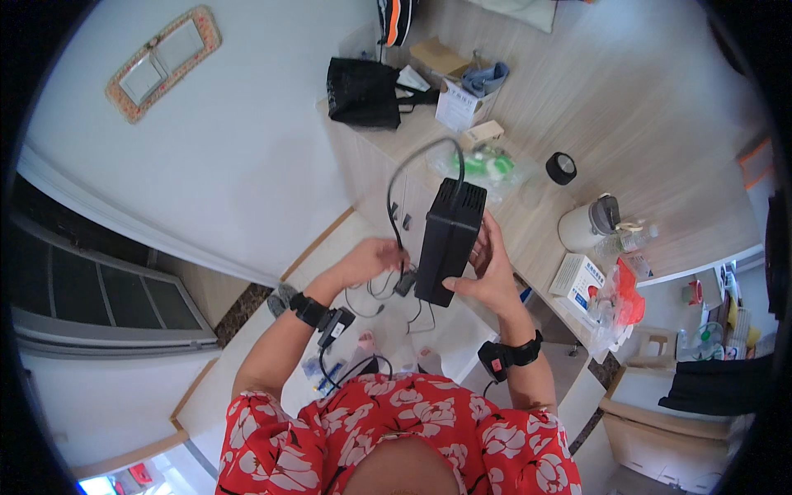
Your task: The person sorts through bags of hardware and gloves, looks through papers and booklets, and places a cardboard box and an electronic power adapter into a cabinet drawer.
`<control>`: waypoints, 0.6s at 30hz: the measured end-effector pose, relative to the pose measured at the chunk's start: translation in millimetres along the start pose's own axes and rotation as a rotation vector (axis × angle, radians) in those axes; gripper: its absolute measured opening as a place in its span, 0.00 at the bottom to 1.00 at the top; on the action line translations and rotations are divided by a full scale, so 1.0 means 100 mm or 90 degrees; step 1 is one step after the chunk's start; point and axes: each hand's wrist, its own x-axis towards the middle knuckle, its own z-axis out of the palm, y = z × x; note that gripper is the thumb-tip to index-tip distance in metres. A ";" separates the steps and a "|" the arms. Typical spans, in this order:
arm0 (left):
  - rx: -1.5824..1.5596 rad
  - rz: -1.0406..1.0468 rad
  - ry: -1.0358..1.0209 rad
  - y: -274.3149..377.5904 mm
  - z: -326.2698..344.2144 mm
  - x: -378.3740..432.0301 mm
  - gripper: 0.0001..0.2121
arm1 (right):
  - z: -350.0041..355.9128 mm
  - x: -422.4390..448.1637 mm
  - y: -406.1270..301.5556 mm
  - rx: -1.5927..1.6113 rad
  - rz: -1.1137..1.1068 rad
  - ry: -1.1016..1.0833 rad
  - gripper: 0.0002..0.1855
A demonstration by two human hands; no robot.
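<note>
My right hand (pixel 489 272) holds a black box-shaped power adapter or charger (pixel 448 247) from its right side, thumb on the lower front and fingers behind. The case stands roughly upright in the air, with vent slots at its top. A black cable (pixel 394 179) leaves the top, loops over to the left and runs down to my left hand (pixel 380 255), whose fingers close around it, slightly blurred. Below hang more thin cables and a small black block (pixel 405 283), near the floor. Both wrists wear black straps with small devices.
A wooden cabinet top (pixel 538 229) on the right bears a black bag (pixel 362 93), an open carton (pixel 461 105), green-and-white items in clear plastic, a black lid (pixel 561 168), a white jug (pixel 581 226), a plastic bottle and a white box (pixel 578 278). A cabinet door stands open below.
</note>
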 end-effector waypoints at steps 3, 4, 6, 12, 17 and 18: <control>0.161 -0.057 -0.045 0.04 0.06 -0.02 0.10 | -0.02 0.00 -0.06 0.002 -0.030 -0.008 0.64; 0.226 -0.061 -0.048 0.02 0.04 -0.01 0.15 | -0.01 0.00 -0.09 0.009 -0.032 -0.015 0.64; 0.255 0.004 0.051 0.10 0.00 0.01 0.18 | 0.00 -0.02 -0.20 0.020 -0.033 -0.021 0.65; 0.046 0.192 0.164 1.05 -0.09 -0.04 0.40 | -0.03 -0.05 -0.37 0.001 -0.028 -0.067 0.66; -0.130 0.378 -0.030 1.40 0.03 0.02 0.58 | 0.09 0.02 -0.63 0.018 -0.036 -0.135 0.66; -0.187 0.309 -0.047 1.43 0.08 0.00 0.63 | 0.10 0.03 -0.69 0.013 -0.040 -0.129 0.66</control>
